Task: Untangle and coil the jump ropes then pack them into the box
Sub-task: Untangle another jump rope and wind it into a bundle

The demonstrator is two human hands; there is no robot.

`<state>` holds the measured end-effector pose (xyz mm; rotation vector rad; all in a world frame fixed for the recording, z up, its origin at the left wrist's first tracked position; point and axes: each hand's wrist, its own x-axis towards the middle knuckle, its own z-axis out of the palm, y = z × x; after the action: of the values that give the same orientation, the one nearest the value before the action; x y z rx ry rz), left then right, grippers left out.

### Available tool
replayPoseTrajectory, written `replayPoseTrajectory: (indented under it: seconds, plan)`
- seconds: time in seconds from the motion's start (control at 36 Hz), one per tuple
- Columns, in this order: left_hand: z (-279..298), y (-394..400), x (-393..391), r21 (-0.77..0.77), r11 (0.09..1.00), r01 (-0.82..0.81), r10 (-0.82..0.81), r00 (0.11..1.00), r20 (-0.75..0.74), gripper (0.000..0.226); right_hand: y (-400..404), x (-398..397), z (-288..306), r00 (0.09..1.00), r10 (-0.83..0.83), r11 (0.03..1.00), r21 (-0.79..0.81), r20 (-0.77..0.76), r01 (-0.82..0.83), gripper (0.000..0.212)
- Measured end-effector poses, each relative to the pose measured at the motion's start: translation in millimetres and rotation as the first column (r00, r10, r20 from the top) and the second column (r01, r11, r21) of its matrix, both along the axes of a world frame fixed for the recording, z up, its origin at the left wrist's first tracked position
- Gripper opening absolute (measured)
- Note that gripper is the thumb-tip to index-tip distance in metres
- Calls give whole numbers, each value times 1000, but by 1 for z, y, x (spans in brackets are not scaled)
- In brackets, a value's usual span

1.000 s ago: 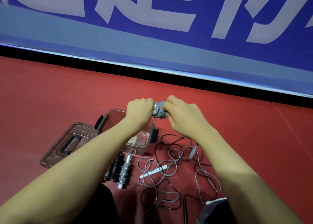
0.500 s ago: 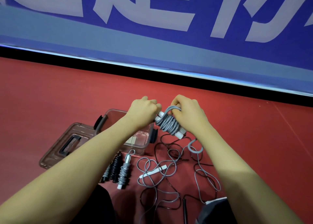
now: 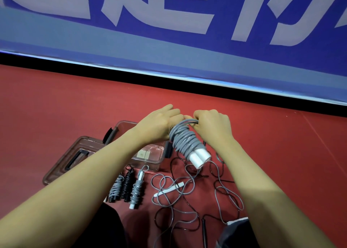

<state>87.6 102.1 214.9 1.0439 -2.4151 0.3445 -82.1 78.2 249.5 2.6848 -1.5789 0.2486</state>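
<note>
We see a grey jump rope point(image 3: 185, 140), wound tightly round its 2 white handles point(image 3: 199, 158), held in the air above a red floor point(image 3: 56, 105). Its long axis runs on a slant: the white handle ends point down and toward the camera, to the right, while the upper end sits between the hands. The left hand point(image 3: 159, 124) grips the upper part of the bundle with curled fingers; the right hand point(image 3: 213, 125) pinches a loop of grey cord at the top, though how its fingertips lie is hidden from us.

Below the bundle, a clear plastic box point(image 3: 148, 159) stands open on the floor, its lid point(image 3: 73, 157) lying just beside it on the left. In front of the box lie 3 coiled ropes point(image 3: 127, 187), 2 grey and 1 black, side by side. To their right, loose grey and black cords point(image 3: 187, 193) sprawl in a tangle, with a white handle point(image 3: 169, 189) among them.

Beyond the floor, past a black strip, stands a blue banner point(image 3: 169, 22) with large pale lettering.
</note>
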Motion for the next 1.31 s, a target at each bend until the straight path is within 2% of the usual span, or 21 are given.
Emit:
replayPoseTrajectory:
  seconds: [0.06, 0.14, 0.22, 0.31, 0.36, 0.42, 0.64, 0.78, 0.86, 0.94, 1.03, 1.11, 1.17, 1.25, 1.31]
  plan:
    - [4, 4, -2, 136, 988, -80, 100, 984, -145, 21, -1, -2, -1, 1000, -1, 1000, -2, 3, 1, 12]
    - [9, 9, -8, 424, 884, -197, 352, 877, -328, 24, 0, -2, -2, 997, -10, 999, 34, 79, 7, 6]
    - [14, 8, -16, 467, 862, -197, 441, 745, -500, 35, 3, 5, -3, 994, -45, 999, -1, 103, 45, 36]
    - [15, 6, -22, 490, 841, -229, 505, 656, -561, 33, 3, 10, -9, 995, -29, 998, -51, 97, 34, 36]
    - [15, 3, -24, 524, 808, -271, 568, 596, -567, 32, 4, 12, -12, 996, -8, 1000, -25, 92, 11, 30]
    - [14, 2, -23, 553, 772, -314, 621, 560, -548, 31, 6, 14, -13, 995, 28, 999, 19, 93, -30, 24]
    - [0, -4, -18, 638, 598, -485, 781, 530, -329, 32, 13, 18, -10, 963, 270, 943, 195, 18, -269, 23]
    - [-9, -7, -12, 604, 453, -656, 848, 526, -65, 44, 16, 20, -6, 947, 322, 921, 226, 21, -318, 18]
    - [-9, -6, -9, 518, 412, -750, 843, 529, 95, 56, 19, 20, -2, 934, 358, 910, 223, 11, -351, 19]
    - [-9, -6, -7, 434, 409, -802, 824, 530, 202, 61, 19, 19, 3, 922, 388, 903, 204, -8, -378, 18]
    - [-10, -5, -7, 357, 444, -822, 789, 547, 278, 61, 20, 17, 8, 917, 395, 907, 175, -47, -382, 15]
    - [-9, -6, -5, 290, 492, -820, 752, 569, 333, 61, 20, 18, 10, 918, 386, 922, 50, -89, -383, 16]
    - [-8, -6, -5, 221, 559, -799, 716, 599, 358, 54, 19, 18, 11, 925, 372, 925, -51, -81, -376, 20]
    - [-8, -6, -6, 186, 653, -734, 660, 672, 337, 39, 15, 17, 8, 940, 341, 935, -93, -21, -342, 28]
    - [-7, -7, -5, 234, 683, -693, 651, 721, 236, 34, 14, 16, 7, 955, 281, 959, 17, 96, -284, 28]
